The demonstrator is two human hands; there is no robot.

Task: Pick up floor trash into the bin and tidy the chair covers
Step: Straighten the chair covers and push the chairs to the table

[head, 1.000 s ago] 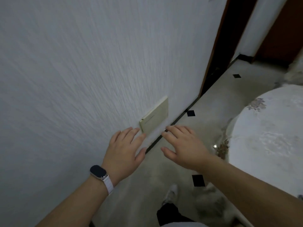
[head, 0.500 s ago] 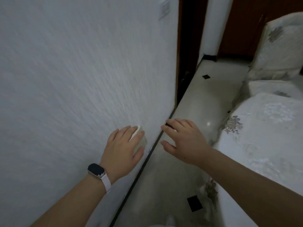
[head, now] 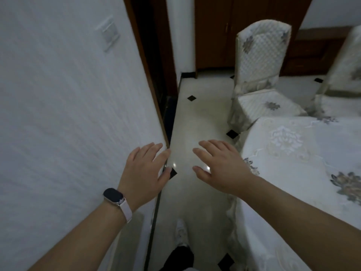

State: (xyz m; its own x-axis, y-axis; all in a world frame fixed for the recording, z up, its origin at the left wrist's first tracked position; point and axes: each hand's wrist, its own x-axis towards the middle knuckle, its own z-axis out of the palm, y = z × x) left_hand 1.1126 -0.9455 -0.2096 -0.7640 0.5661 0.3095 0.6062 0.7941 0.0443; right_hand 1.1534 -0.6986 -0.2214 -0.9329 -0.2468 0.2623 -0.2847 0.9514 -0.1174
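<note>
My left hand, with a watch on its wrist, is held out flat beside the white wall, fingers apart and holding nothing. My right hand hovers palm down over the pale floor, also spread and holding nothing. A chair in a quilted white cover with grey flowers stands ahead on the right, upright, about a metre past my hands. Part of a second covered chair shows at the right edge. No trash or bin is in view.
A table under a white flowered cloth fills the right side. The textured white wall with a switch plate runs along the left, ending at a dark doorway. A narrow floor strip lies between them. My shoe is below.
My view has lifted and swung right: the wall socket has dropped out of sight, and the doorway, covered chairs and table have come into view. Both hands stay spread and empty.
</note>
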